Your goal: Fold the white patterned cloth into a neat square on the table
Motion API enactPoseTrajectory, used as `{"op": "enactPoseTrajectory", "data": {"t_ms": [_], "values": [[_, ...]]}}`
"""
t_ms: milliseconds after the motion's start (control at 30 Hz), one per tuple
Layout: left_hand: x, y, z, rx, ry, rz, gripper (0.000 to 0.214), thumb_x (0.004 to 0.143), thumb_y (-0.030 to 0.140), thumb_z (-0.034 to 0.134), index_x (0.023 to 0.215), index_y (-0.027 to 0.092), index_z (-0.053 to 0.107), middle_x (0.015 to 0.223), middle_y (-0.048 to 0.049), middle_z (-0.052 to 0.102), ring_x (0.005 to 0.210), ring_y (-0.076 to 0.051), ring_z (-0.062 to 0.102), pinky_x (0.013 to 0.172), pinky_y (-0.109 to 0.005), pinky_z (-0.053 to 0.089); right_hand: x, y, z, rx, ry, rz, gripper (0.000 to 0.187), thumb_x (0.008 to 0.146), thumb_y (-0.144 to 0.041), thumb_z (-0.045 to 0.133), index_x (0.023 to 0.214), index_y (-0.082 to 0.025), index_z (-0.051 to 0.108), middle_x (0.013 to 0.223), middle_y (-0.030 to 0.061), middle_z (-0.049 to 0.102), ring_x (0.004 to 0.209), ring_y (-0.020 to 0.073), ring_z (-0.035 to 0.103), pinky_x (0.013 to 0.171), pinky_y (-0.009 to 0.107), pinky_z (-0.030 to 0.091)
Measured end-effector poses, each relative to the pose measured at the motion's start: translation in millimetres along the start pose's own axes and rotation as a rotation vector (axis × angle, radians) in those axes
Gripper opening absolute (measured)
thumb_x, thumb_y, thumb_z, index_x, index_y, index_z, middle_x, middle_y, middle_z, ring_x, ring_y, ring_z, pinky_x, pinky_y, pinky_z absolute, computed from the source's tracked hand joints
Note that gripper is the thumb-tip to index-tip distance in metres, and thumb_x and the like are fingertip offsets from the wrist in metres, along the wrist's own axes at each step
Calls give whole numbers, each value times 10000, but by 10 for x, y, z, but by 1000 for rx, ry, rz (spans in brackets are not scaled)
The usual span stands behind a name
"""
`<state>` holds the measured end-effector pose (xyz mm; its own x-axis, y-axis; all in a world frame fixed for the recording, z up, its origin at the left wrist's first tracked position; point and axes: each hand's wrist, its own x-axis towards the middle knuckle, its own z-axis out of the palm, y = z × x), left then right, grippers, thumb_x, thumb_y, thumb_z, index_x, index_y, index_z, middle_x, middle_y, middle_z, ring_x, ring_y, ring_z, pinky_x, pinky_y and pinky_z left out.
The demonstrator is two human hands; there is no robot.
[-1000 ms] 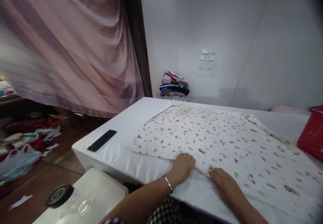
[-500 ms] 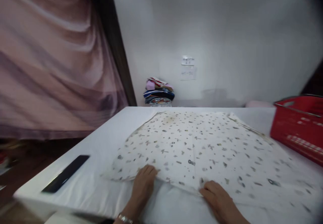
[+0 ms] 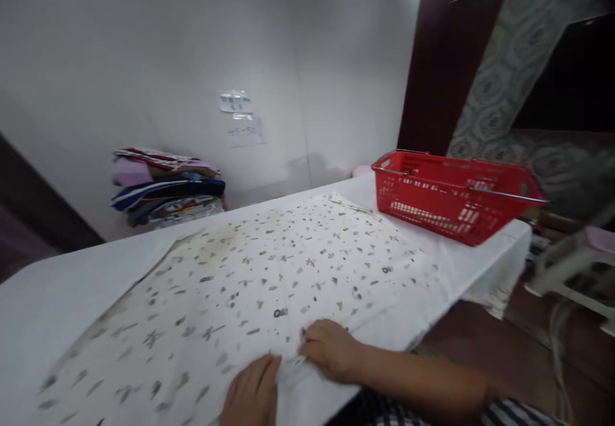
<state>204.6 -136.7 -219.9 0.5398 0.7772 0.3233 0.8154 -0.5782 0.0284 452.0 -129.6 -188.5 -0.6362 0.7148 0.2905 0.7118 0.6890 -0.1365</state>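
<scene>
A white cloth [image 3: 288,278] with small grey and brown printed motifs lies spread out flat on the white table. Its near edge runs under both hands. My left hand [image 3: 252,391] rests at that edge with its fingers together and curled down on the fabric, partly cut off by the bottom of the picture. Just to the right, my right hand [image 3: 331,349] is closed, pinching the near edge between thumb and fingers. A small gap separates the two hands. A brownish stain-like patch shows toward the cloth's far left part.
On the white-covered table [image 3: 62,285], a red plastic basket [image 3: 427,205] with metal handles stands at the far right. Folded clothes [image 3: 168,186] are piled beyond the far edge, by the wall. A pale stool [image 3: 576,266] stands on the floor at right.
The view has swung to the right, bringing the whole basket and the stool in and losing the dark flat object on the left. My hands are closer together along the cloth's near edge.
</scene>
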Motion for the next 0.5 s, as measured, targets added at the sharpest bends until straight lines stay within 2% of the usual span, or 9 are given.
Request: {"op": "enactPoseTrajectory", "data": {"t_ms": [67, 167, 333, 500], "values": [[212, 286, 2, -5, 66, 93, 416, 792, 82, 419, 1097, 240, 653, 1063, -32, 690, 988, -198, 626, 872, -331, 499, 7, 30, -13, -5, -18, 0, 137, 893, -264, 482, 873, -191, 596, 841, 28, 593, 747, 150, 475, 669, 269, 357], [446, 540, -51, -9, 130, 98, 319, 845, 106, 394, 991, 203, 660, 960, -44, 689, 888, -196, 632, 803, -344, 502, 12, 43, -49, 6, -21, 31, 160, 895, -277, 471, 916, -172, 589, 847, 27, 614, 746, 146, 497, 668, 263, 372], [606, 603, -162, -44, -21, 47, 280, 882, 153, 377, 920, 173, 654, 831, -48, 669, 787, -196, 620, 747, -348, 486, -26, 66, -127, -3, 8, 84, 199, 900, -316, 482, 987, -162, 573, 895, 29, 638, 795, 149, 520, 690, 261, 384], [615, 595, -208, -54, -99, -31, 337, 904, 228, 336, 1030, 147, 637, 966, -89, 687, 904, -204, 616, 831, -344, 465, -306, 340, -287, -126, 13, 101, 129, 903, -220, 477, 967, -187, 583, 900, 34, 630, 828, 165, 500, 706, 284, 369]]}}
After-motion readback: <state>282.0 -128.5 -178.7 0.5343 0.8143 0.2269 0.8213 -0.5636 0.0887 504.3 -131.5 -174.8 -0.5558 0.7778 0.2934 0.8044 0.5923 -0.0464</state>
